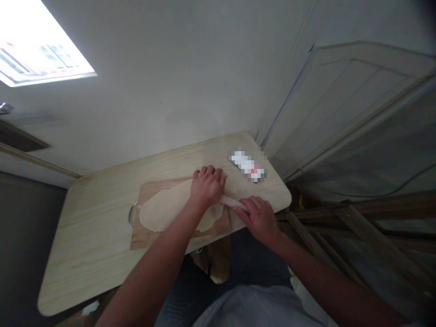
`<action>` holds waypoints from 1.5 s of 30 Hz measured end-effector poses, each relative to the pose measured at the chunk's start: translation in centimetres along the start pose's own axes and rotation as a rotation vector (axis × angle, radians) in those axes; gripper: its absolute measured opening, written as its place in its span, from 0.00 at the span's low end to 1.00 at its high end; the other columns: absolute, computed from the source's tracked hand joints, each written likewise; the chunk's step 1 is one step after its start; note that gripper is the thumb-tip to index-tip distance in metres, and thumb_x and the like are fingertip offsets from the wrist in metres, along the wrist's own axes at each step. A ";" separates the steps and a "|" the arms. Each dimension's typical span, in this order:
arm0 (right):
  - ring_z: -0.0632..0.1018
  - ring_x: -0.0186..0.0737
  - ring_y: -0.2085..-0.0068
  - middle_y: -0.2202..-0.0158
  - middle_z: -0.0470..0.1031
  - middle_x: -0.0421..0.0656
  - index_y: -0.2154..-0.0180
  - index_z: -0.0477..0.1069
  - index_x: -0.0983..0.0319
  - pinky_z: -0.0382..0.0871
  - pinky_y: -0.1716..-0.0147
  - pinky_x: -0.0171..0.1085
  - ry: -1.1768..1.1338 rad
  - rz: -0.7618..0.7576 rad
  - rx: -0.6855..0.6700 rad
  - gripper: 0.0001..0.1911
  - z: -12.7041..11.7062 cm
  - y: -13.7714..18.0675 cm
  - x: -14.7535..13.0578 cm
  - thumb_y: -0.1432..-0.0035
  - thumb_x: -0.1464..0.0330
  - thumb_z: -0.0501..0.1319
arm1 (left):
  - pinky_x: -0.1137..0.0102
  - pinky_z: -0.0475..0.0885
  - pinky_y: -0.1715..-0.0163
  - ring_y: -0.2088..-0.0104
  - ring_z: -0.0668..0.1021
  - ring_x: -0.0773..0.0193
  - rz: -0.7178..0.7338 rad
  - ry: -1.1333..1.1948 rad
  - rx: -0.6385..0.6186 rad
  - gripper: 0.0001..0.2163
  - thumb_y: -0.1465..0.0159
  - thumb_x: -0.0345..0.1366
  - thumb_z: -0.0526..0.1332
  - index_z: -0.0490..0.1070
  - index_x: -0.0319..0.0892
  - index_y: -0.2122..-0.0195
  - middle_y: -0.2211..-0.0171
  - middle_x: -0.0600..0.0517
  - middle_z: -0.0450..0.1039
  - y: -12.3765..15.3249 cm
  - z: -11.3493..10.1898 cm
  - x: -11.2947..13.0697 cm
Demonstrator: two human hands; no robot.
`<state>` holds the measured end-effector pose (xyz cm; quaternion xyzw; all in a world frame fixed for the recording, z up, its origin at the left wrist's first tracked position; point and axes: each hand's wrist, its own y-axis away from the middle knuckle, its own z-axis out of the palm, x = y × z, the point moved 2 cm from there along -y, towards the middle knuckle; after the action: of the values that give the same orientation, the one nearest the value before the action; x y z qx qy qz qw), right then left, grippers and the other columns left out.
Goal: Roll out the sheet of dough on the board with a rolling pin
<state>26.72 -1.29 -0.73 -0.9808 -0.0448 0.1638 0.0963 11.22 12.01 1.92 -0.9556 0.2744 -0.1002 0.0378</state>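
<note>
Fingers (258,200) curled round rolling pin (233,202): left hand (208,187) over dough (166,206), right hand (261,221) beyond it.

You have two hands (208,187) (260,220), one rolling pin (233,203), one dough sheet (165,206), one cutting board (140,238), one table (91,227), one phone (246,165).

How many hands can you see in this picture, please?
2. The left hand is over the dough sheet, covering one end of the wooden rod; the right hand grips the rod just right of the board.
</note>
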 end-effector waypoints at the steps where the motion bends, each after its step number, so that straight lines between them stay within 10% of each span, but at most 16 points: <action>1: 0.73 0.45 0.59 0.63 0.76 0.45 0.59 0.75 0.60 0.56 0.61 0.40 -0.003 0.001 0.002 0.21 0.0 -0.1 0.1 0.30 0.52 0.52 | 0.53 0.62 0.48 0.48 0.71 0.50 -0.002 -0.006 -0.009 0.22 0.27 0.49 0.43 0.73 0.47 0.51 0.53 0.43 0.73 -0.2 0.1 0.0; 13: 0.76 0.45 0.59 0.62 0.79 0.44 0.56 0.74 0.60 0.59 0.61 0.40 -0.103 0.003 -0.066 0.20 0.2 -1.6 1.2 0.31 0.51 0.54 | 0.57 0.64 0.51 0.53 0.75 0.52 -0.077 0.044 -0.056 0.20 0.29 0.50 0.47 0.73 0.44 0.54 0.56 0.45 0.77 -3.0 0.1 -0.5; 23: 0.76 0.46 0.58 0.61 0.78 0.44 0.56 0.73 0.59 0.63 0.59 0.41 -0.239 -0.043 -0.099 0.18 1.1 -2.1 1.1 0.34 0.51 0.58 | 0.58 0.66 0.48 0.49 0.76 0.51 -0.532 0.186 0.025 0.22 0.30 0.49 0.47 0.77 0.44 0.53 0.52 0.45 0.78 4.7 -2.1 -11.3; 36: 0.73 0.45 0.55 0.59 0.75 0.43 0.51 0.77 0.53 0.64 0.55 0.42 -0.168 -0.180 -0.161 0.17 -0.3 -4.4 -0.7 0.38 0.55 0.64 | 0.51 0.65 0.45 0.46 0.73 0.48 -0.636 0.156 0.093 0.23 0.28 0.48 0.43 0.74 0.44 0.50 0.50 0.44 0.76 11.9 -3.1 -9.3; 45: 0.74 0.44 0.53 0.56 0.75 0.46 0.51 0.76 0.57 0.68 0.51 0.43 -0.297 -0.222 -0.114 0.14 0.8 -5.8 -2.5 0.33 0.59 0.59 | 0.53 0.61 0.39 0.40 0.69 0.50 -0.410 0.153 0.229 0.19 0.29 0.45 0.49 0.68 0.43 0.43 0.41 0.42 0.69 11.7 -1.9 -5.8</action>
<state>23.76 4.21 0.53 -0.9388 -0.1756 0.2922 0.0505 -0.04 5.13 1.32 -0.9705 0.0637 -0.2084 0.1037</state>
